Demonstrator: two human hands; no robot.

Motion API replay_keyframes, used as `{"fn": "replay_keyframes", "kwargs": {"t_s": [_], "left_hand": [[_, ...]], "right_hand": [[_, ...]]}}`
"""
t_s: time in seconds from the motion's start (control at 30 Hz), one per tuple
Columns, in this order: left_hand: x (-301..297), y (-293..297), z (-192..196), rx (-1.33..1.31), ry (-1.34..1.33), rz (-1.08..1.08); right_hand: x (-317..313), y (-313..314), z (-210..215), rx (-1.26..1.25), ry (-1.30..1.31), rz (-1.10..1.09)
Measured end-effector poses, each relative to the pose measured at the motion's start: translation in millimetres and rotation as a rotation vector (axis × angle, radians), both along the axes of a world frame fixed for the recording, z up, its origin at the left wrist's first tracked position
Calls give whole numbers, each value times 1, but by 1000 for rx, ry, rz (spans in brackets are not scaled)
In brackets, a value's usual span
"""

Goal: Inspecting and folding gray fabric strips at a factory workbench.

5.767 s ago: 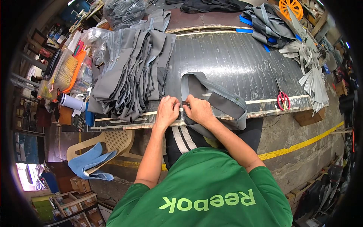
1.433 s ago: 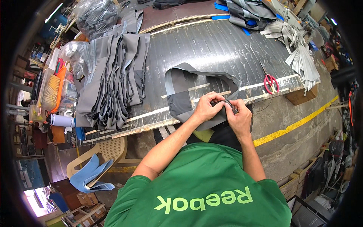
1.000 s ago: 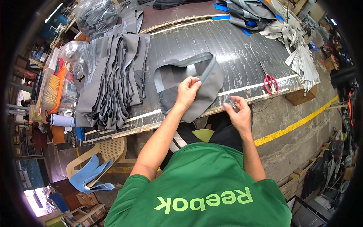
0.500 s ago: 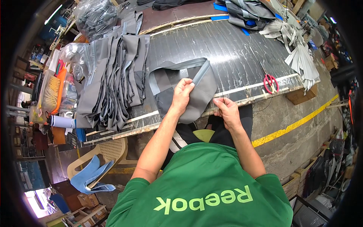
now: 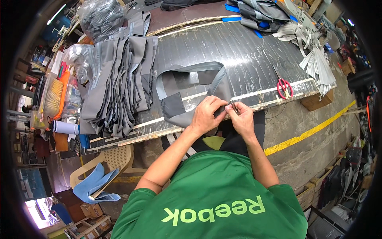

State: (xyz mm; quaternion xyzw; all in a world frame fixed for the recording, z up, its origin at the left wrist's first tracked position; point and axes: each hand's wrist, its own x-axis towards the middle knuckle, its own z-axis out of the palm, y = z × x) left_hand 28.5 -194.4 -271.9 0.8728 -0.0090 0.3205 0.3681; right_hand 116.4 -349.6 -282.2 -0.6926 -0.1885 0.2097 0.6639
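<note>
A grey fabric piece [image 5: 181, 118] with darker patches and a lighter grey zipper strip [image 5: 217, 81] lies in an open loop at the table's front edge. My left hand [image 5: 207, 114] is closed on its near right edge, fingers bent over the cloth. Close beside it, my right hand [image 5: 242, 121] pinches a small dark, narrow tool [image 5: 234, 106] whose kind I cannot make out. The two hands' fingertips nearly meet at the fabric's edge. Scissors with red handles [image 5: 285, 88] lie on the table to the right, untouched.
A thick stack of grey fabric pieces [image 5: 119, 87] covers the table's left side. Light grey strips [image 5: 318, 65] hang off the right corner. More grey and blue fabric [image 5: 262, 18] lies at the back right. A beige plastic chair [image 5: 119, 157] with a blue cloth stands at the lower left.
My left hand has moved right and nearer along the fabric, up to my right hand. The loop has opened wider. A small dark tool now shows in my right hand.
</note>
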Motion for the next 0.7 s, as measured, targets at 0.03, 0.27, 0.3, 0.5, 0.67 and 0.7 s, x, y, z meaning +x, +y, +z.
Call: {"fn": "replay_keyframes", "kwargs": {"t_s": [0.03, 0.27, 0.3, 0.5, 0.67, 0.7], "left_hand": [[1, -2, -6, -12, 19, 40], [5, -6, -27, -321, 51, 107], [4, -6, -26, -322, 52, 104], [0, -2, -27, -606, 184, 87], [-2, -6, -23, -552, 146, 72], [-2, -6, -22, -488, 115, 66]], "right_hand": [[0, -1, -1, -60, -58, 17], [-10, -1, 12, -69, -373, -155], [-8, -6, 11, -70, -372, -157], [-7, -25, 7, -283, -773, -75], [-8, -17, 6, -344, -877, -61], [-9, -15, 7, -358, -887, -59]]}}
